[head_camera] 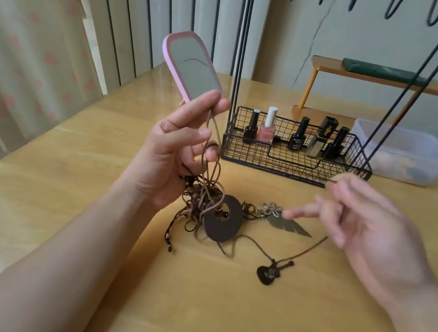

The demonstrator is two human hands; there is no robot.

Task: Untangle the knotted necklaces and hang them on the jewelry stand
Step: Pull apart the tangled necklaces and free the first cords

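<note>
Left of the wire basket (294,161), the left hand (176,153) pinches tan cords, lifting the tangled necklaces (205,207) off the table (216,310) before the basket. The right hand (371,220), nearer than the basket, pinches a thin cord.

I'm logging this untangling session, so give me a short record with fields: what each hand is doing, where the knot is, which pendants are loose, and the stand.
left hand: pinches tan cord loops, lifted
right hand: pinches a thin cord end
tangle: on the table, still knotted
pendants: brown ring, metal feather, guitar
jewelry stand: black rods behind, no necklace seen hung
</note>
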